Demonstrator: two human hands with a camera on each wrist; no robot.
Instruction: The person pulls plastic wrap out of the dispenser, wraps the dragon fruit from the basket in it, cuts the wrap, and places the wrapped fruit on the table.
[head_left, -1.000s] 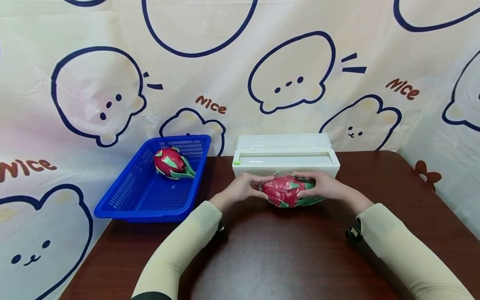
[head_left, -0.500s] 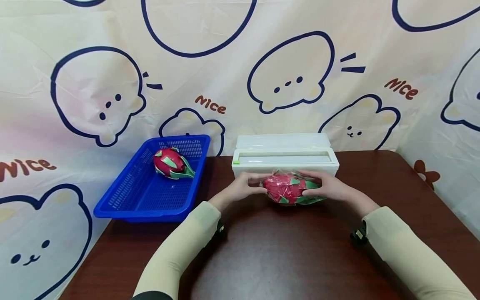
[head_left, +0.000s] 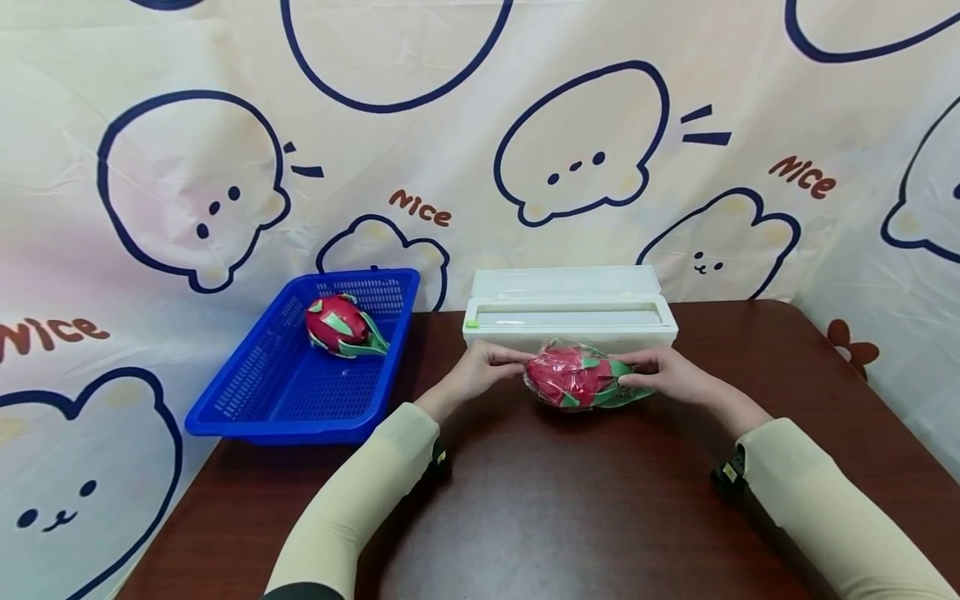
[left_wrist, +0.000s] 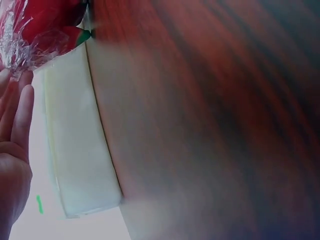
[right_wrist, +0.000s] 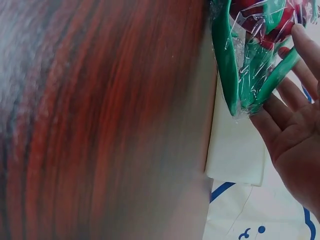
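A red dragon fruit [head_left: 573, 377] with green leaf tips, wrapped in clear cling film [left_wrist: 42, 47], is between the two hands over the table's far half. My left hand [head_left: 474, 373] pinches the gathered film at the fruit's left end; in the left wrist view its fingertips meet the crumpled plastic. At the leafy right end, my right hand [head_left: 671, 375] holds the wrapped fruit, thumb in front and fingers behind. The right wrist view shows film stretched over the long green leaves [right_wrist: 227, 60], with the fingers alongside them.
Right behind the fruit stands a white cling film box [head_left: 480, 340] with its lid raised and a green slider at the left. A blue basket [head_left: 292, 429] at the left holds an unwrapped dragon fruit [head_left: 337, 323]. A patterned cloth hangs behind the brown table [head_left: 570, 508].
Both hands have eased outward from the fruit's middle: the left to the film at its left end, the right along to the leafy end. The fruit has shifted only slightly.
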